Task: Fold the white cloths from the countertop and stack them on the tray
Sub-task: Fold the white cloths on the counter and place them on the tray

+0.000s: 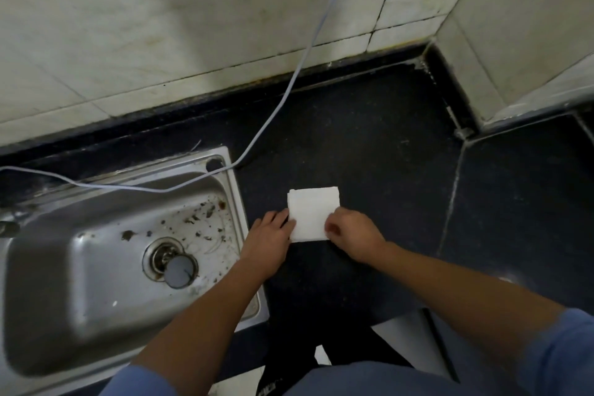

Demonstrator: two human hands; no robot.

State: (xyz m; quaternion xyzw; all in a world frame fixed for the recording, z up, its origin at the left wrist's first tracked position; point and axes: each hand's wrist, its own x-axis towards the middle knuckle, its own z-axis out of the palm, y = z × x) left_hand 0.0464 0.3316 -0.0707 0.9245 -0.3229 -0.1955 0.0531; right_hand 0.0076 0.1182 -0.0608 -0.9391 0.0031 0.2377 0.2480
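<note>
A white cloth (312,213), folded into a small rectangle, lies flat on the black countertop (369,145) just right of the sink. My left hand (269,239) rests with its fingertips on the cloth's near left edge. My right hand (352,236) pinches the cloth's near right corner between thumb and fingers. No tray is in view.
A steel sink (106,254) with a dirty basin and a drain plug fills the left. A thin grey cable (286,96) runs from the tiled wall down across the counter and over the sink's back rim. A tiled wall corner (482,51) juts out at the right.
</note>
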